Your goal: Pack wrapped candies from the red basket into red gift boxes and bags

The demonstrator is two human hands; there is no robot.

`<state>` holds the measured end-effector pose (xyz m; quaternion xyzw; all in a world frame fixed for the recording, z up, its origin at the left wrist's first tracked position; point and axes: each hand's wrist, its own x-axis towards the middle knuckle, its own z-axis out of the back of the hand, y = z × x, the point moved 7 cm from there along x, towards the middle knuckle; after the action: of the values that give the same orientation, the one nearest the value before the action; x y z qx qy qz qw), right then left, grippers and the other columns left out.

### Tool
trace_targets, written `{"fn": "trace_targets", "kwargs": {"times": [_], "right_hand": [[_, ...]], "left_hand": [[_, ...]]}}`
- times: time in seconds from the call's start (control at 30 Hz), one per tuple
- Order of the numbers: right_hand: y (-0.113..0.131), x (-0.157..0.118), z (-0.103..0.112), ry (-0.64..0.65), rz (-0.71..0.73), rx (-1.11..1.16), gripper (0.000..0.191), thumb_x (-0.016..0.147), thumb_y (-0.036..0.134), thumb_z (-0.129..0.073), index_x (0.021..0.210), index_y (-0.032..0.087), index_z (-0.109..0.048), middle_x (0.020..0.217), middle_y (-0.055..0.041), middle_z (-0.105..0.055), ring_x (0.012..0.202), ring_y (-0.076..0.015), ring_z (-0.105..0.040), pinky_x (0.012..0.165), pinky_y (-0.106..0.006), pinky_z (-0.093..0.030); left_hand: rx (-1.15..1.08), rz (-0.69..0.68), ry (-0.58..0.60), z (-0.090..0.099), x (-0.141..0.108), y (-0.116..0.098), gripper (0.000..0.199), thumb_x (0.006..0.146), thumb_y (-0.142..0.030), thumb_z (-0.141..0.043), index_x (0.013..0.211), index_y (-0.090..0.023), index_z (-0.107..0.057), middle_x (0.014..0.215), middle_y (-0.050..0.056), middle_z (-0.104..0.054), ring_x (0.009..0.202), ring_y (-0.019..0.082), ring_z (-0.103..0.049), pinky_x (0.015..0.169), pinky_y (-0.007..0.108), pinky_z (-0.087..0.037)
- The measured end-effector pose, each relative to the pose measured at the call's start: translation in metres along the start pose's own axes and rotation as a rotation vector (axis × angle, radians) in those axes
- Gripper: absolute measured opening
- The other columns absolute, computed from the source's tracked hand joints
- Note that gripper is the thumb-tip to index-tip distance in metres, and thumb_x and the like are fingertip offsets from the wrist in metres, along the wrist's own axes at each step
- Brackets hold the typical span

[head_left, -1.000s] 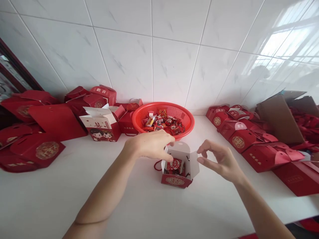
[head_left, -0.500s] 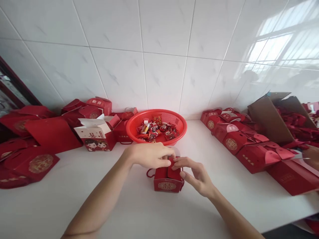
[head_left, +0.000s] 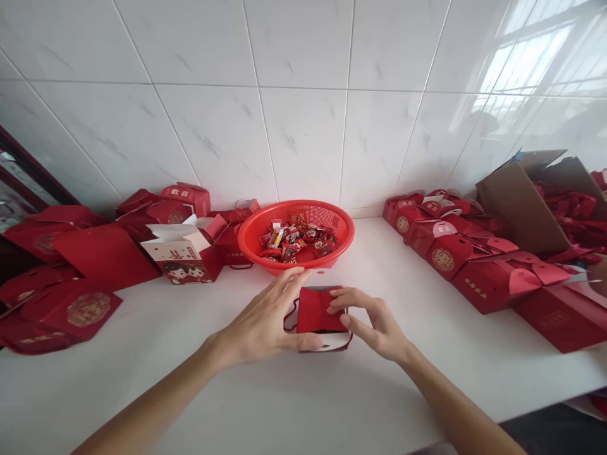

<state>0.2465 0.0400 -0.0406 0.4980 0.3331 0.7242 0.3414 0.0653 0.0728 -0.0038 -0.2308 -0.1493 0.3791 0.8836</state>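
A small red gift box (head_left: 313,309) with dark red cord handles stands on the white table, its red flaps folded over the top. A white strip of flap (head_left: 336,342) shows along its near edge. On the box's left, my left hand (head_left: 265,319) is open with fingers spread; its thumb lies at the white flap and its fingers reach toward the far edge. My right hand (head_left: 377,319) is open and loosely curved, fingertips at the right part of the red top. Just behind the box is a red plastic basket (head_left: 246,243) holding wrapped candies (head_left: 294,243).
Several red boxes (head_left: 90,309) crowd the left, near an open white-and-red box (head_left: 187,268). A row of red boxes (head_left: 488,278) runs along the right. Beyond it, a cardboard carton (head_left: 521,196) holds red items. A tiled wall (head_left: 303,145) stands behind.
My left hand has shifted from above the box to its left side and spread its fingers. The white flap surface now shows at the near edge. My right hand stays close by.
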Motion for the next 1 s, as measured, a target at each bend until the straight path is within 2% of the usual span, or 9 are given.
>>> {"fn": "trace_targets", "kwargs": {"times": [0.17,0.33,0.4,0.47,0.6,0.7,0.8,0.9,1.0], "right_hand": [[-0.004,0.001,0.004,-0.029,-0.081,0.084,0.017,0.095,0.035,-0.063,0.099,0.026,-0.076,0.101,-0.0074,-0.078,0.12,-0.0275,-0.064,0.102,-0.043,-0.049],[-0.009,-0.001,0.02,-0.155,-0.126,0.141,0.018,0.094,0.039,-0.064,0.1,0.027,-0.076,0.094,-0.0056,-0.078,0.111,-0.027,-0.067,0.098,-0.043,-0.051],[-0.012,-0.002,0.031,-0.255,-0.147,0.116,0.017,0.093,0.04,-0.065,0.099,0.027,-0.075,0.094,-0.005,-0.077,0.102,-0.0256,-0.069,0.095,-0.042,-0.052],[-0.015,-0.003,0.039,-0.32,-0.186,0.058,0.017,0.091,0.041,-0.065,0.099,0.027,-0.073,0.099,-0.0054,-0.076,0.102,-0.025,-0.068,0.095,-0.041,-0.052],[-0.03,-0.002,0.037,-0.292,-0.329,-0.033,0.027,0.091,0.046,-0.062,0.109,0.027,-0.067,0.115,-0.0079,-0.072,0.11,-0.0257,-0.066,0.098,-0.043,-0.052],[-0.045,-0.002,0.025,-0.164,-0.423,-0.051,0.031,0.094,0.042,-0.053,0.119,0.027,-0.064,0.126,-0.0084,-0.069,0.118,-0.0259,-0.064,0.1,-0.045,-0.052],[-0.054,-0.002,0.013,-0.015,-0.417,-0.074,0.036,0.09,0.03,-0.048,0.123,0.027,-0.063,0.131,-0.0066,-0.067,0.122,-0.0249,-0.062,0.104,-0.046,-0.049],[-0.059,-0.003,0.012,-0.003,-0.403,-0.169,0.036,0.086,0.027,-0.052,0.119,0.026,-0.065,0.129,-0.0064,-0.068,0.12,-0.0246,-0.062,0.104,-0.046,-0.048],[-0.062,-0.003,0.015,-0.028,-0.426,-0.195,0.023,0.086,0.032,-0.054,0.101,0.023,-0.07,0.118,-0.0078,-0.071,0.108,-0.0237,-0.066,0.096,-0.044,-0.052]], "left_hand": [[-0.162,-0.084,-0.021,-0.011,0.001,0.002,0.105,0.077,-0.063,-0.074,0.161,-0.031,-0.021,0.163,0.014,-0.032,0.144,0.042,-0.038,0.107,0.053,-0.048],[-0.275,-0.076,-0.271,-0.017,0.006,0.011,0.085,0.083,-0.043,-0.074,0.155,-0.028,-0.031,0.138,0.013,-0.058,0.129,0.032,-0.055,0.104,0.047,-0.052],[-0.307,-0.088,-0.316,-0.023,0.007,0.013,0.079,0.082,-0.043,-0.075,0.151,-0.027,-0.039,0.124,0.01,-0.063,0.117,0.028,-0.063,0.1,0.045,-0.055],[-0.313,-0.105,-0.328,-0.028,0.008,0.014,0.061,0.084,-0.044,-0.073,0.139,-0.025,-0.054,0.12,0.009,-0.063,0.112,0.027,-0.064,0.099,0.043,-0.055],[-0.32,-0.073,-0.346,-0.036,0.008,0.017,0.037,0.088,-0.044,-0.067,0.117,-0.022,-0.068,0.134,0.013,-0.055,0.128,0.031,-0.056,0.108,0.045,-0.05],[-0.385,0.005,-0.286,-0.04,0.012,0.023,0.037,0.087,-0.045,-0.066,0.116,-0.022,-0.065,0.141,0.013,-0.051,0.137,0.032,-0.048,0.111,0.047,-0.046],[-0.452,0.058,-0.153,-0.043,0.018,0.028,0.039,0.085,-0.047,-0.068,0.115,-0.024,-0.061,0.138,0.011,-0.053,0.135,0.031,-0.049,0.109,0.044,-0.047],[-0.469,0.075,-0.019,-0.042,0.022,0.028,0.041,0.085,-0.049,-0.069,0.117,-0.026,-0.059,0.132,0.008,-0.057,0.122,0.027,-0.057,0.103,0.041,-0.051],[-0.435,0.087,0.039,-0.04,0.022,0.027,0.04,0.088,-0.05,-0.066,0.119,-0.027,-0.058,0.132,0.008,-0.057,0.119,0.026,-0.057,0.102,0.042,-0.05]]}}
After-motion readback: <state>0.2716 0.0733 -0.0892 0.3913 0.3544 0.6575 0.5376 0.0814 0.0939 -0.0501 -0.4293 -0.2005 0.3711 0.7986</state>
